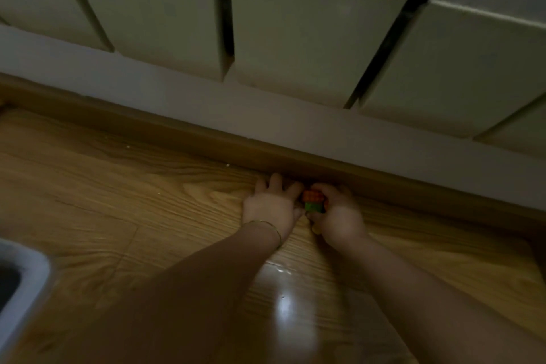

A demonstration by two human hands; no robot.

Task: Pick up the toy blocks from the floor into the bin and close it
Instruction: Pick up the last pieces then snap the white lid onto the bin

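Note:
An orange toy block [312, 195] and a green toy block [313, 206] sit together on the wooden floor, close against the baseboard. My right hand [339, 216] curls around them from the right, fingers over the top. My left hand [271, 207] lies flat on the floor just left of the blocks, fingers spread toward the baseboard, its thumb side touching them. A thin bracelet circles my left wrist. A corner of the grey bin [20, 284] shows at the lower left edge, open at the top.
A brown baseboard [177, 133] runs diagonally across the view under a pale wall strip. Above it hang white radiator panels [295, 23] with dark gaps. Bare wooden floor [103, 201] lies between the hands and the bin.

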